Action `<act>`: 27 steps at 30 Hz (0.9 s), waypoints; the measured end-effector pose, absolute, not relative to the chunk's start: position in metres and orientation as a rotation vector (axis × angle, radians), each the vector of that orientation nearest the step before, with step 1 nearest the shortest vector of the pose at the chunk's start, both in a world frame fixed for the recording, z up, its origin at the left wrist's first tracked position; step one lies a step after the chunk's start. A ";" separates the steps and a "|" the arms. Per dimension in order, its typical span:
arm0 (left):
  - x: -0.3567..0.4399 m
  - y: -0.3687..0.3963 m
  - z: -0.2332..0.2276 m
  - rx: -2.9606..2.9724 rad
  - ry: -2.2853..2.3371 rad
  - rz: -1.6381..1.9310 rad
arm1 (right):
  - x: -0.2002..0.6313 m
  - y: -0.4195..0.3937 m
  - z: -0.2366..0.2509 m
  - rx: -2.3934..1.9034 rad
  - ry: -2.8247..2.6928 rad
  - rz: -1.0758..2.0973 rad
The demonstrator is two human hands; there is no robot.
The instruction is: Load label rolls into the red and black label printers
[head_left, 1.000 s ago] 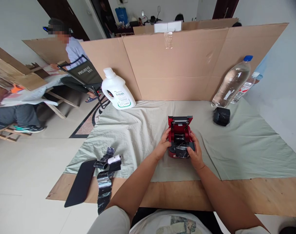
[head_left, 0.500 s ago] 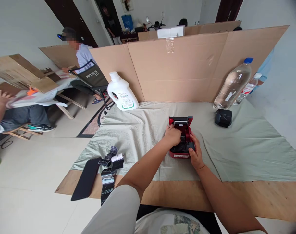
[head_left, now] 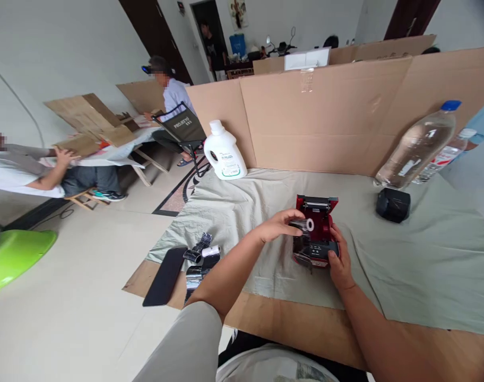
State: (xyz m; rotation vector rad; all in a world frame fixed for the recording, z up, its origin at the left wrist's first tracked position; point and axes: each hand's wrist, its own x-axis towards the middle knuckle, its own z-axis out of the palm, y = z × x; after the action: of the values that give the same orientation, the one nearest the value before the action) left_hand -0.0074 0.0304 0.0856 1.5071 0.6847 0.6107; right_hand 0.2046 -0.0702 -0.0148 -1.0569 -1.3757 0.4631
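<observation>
Small red printer (head_left: 317,233) sits mid-cloth (head_left: 425,254), lid flipped up. Left hand (head_left: 279,225) pinches a dark roll (head_left: 303,225) with a white core just over the open bay. Right hand (head_left: 339,260) is curled round the printer's right front corner. Black box (head_left: 392,205) and bottle (head_left: 419,146) further right, white jug (head_left: 225,151) back left.

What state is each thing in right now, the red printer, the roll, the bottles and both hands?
Red printer: lid open, standing on the cloth.
Roll: lifted above the printer, dark ribbon trailing down.
Left hand: fingers closed on the roll.
Right hand: gripping the printer's near right corner.
White jug: upright, capped.
Clear bottle: capped, leaning against the cardboard.
Loose ribbon: unwound at the cloth's edge.
</observation>
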 end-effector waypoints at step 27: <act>-0.253 0.035 0.098 1.706 1.684 -0.012 | 0.201 -0.070 -0.008 -1.104 -1.363 0.420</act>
State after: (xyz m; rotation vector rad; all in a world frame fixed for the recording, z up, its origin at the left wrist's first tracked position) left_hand -0.2534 0.0354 0.0985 1.7059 1.6842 -0.0120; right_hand 0.2012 -0.0705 -0.0076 -1.1044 -1.3633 0.4199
